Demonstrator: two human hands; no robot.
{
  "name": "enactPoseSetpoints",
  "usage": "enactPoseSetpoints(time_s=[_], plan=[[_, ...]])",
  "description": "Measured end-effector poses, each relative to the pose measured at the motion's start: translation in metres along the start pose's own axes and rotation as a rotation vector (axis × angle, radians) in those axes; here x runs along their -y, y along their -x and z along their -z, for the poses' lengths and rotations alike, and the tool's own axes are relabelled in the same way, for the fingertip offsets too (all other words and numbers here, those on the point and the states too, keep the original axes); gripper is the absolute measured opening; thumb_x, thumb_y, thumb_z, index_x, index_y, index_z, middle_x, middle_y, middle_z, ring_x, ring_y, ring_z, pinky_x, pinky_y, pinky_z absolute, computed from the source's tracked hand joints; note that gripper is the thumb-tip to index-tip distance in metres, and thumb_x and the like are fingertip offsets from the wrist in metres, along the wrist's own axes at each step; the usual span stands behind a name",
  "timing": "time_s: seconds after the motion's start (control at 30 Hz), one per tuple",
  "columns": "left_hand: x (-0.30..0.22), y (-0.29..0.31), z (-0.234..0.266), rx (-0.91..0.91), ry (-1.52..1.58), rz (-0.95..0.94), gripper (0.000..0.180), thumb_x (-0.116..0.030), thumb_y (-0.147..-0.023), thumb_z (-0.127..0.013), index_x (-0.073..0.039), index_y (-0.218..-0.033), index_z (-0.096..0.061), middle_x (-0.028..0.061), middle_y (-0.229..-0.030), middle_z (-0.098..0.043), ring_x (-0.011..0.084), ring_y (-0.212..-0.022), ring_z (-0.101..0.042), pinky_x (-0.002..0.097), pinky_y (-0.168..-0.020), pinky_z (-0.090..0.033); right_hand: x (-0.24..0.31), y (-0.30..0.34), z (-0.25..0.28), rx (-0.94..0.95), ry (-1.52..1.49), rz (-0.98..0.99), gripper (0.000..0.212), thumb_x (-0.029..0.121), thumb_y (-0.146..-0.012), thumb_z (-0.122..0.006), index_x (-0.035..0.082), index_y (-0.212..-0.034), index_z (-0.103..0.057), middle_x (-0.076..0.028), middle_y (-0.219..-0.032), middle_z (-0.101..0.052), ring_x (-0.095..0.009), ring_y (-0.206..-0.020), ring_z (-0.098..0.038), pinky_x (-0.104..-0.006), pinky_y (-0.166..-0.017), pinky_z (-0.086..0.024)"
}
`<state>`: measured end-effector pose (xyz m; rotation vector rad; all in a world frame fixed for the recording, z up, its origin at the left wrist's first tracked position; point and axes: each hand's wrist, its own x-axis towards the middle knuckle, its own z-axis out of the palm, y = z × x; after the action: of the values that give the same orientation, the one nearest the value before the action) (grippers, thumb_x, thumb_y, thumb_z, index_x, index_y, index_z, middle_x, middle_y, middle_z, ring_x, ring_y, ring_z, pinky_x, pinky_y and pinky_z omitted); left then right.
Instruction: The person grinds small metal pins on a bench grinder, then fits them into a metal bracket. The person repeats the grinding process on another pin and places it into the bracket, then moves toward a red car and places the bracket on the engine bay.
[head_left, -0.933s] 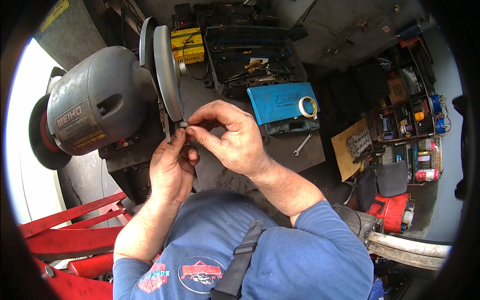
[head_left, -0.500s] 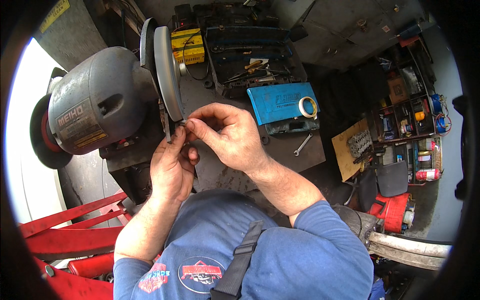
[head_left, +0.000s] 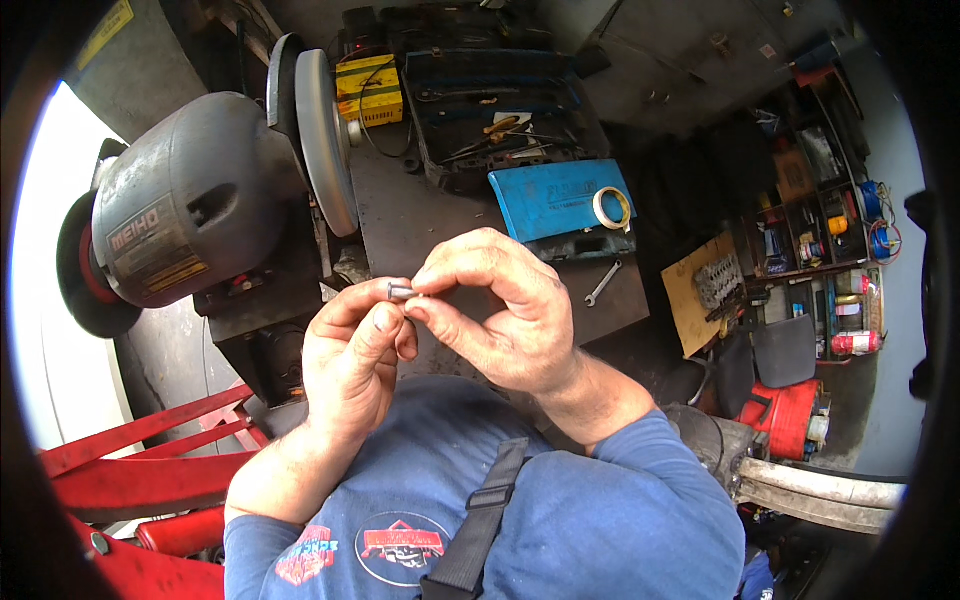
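A small grey metal pin with a wider head at one end (head_left: 402, 291) is pinched between both hands, in front of my body. My left hand (head_left: 350, 365) is closed, its thumb and fingertips at the headed end. From the other side my right hand (head_left: 515, 315) grips the pin between thumb and forefinger; the fingers hide part of it. Beyond my left hand stands a bench grinder (head_left: 185, 205) with a dark grey housing. Its near grinding wheel (head_left: 325, 150) is apart from the pin and from my fingers.
On the dark bench (head_left: 400, 215) lie a blue case lid (head_left: 535, 195), a roll of tape (head_left: 612, 208), a wrench (head_left: 603, 284) and an open toolbox (head_left: 450, 165). A yellow box (head_left: 368, 92) stands behind the wheel. Red metal beams (head_left: 150, 420) are at left, shelves (head_left: 810, 265) at right.
Both hands have drawn back from the grinding wheel toward my body, bringing the pin with them. The pin now shows more plainly between my fingertips.
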<state>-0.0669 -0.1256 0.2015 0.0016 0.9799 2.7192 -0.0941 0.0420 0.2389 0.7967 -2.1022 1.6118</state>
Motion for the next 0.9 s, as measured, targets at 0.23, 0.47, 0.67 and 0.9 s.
enactPoseSetpoints(time_s=[0.23, 0.47, 0.67, 0.9], plan=[[-0.005, 0.007, -0.008, 0.060, -0.132, -0.106, 0.023, -0.010, -0.090, -0.067, 0.001, -0.109, -0.065, 0.0117, -0.103, -0.066, 0.0136, -0.074, -0.060, 0.0248, -0.063, -0.050, 0.021, 0.001, 0.006, 0.017, 0.033, 0.036, 0.024, 0.002, -0.073, -0.079, 0.003, -0.093, -0.068, -0.010, -0.086, -0.066, -0.019, -0.080, -0.064, -0.0284, -0.069, -0.051], [-0.010, 0.013, -0.013, 0.073, -0.250, -0.171, 0.025, -0.009, -0.093, -0.062, 0.002, -0.115, -0.063, 0.0108, -0.102, -0.064, 0.0118, -0.076, -0.060, 0.0229, -0.064, -0.050, 0.026, 0.003, 0.004, 0.035, 0.042, 0.077, 0.025, 0.001, -0.073, -0.079, 0.003, -0.095, -0.068, -0.010, -0.089, -0.065, -0.019, -0.079, -0.064, -0.0281, -0.066, -0.052], [-0.013, 0.015, -0.013, 0.089, -0.287, -0.168, 0.027, -0.009, -0.094, -0.060, 0.003, -0.118, -0.062, 0.0103, -0.101, -0.064, 0.0112, -0.076, -0.059, 0.0221, -0.065, -0.049, 0.030, 0.006, -0.002, 0.016, 0.053, 0.079, 0.025, -0.002, -0.074, -0.074, 0.003, -0.097, -0.067, -0.010, -0.090, -0.061, -0.024, -0.079, -0.061, -0.0320, -0.067, -0.051], [-0.011, 0.014, -0.007, 0.130, -0.255, -0.207, 0.029, -0.012, -0.093, -0.063, 0.003, -0.117, -0.062, 0.0114, -0.101, -0.062, 0.0115, -0.076, -0.059, 0.0222, -0.066, -0.049, 0.029, 0.005, -0.003, 0.035, 0.090, 0.101, 0.025, -0.002, -0.074, -0.074, 0.003, -0.097, -0.066, -0.010, -0.090, -0.060, -0.024, -0.080, -0.061, -0.0322, -0.068, -0.051]])
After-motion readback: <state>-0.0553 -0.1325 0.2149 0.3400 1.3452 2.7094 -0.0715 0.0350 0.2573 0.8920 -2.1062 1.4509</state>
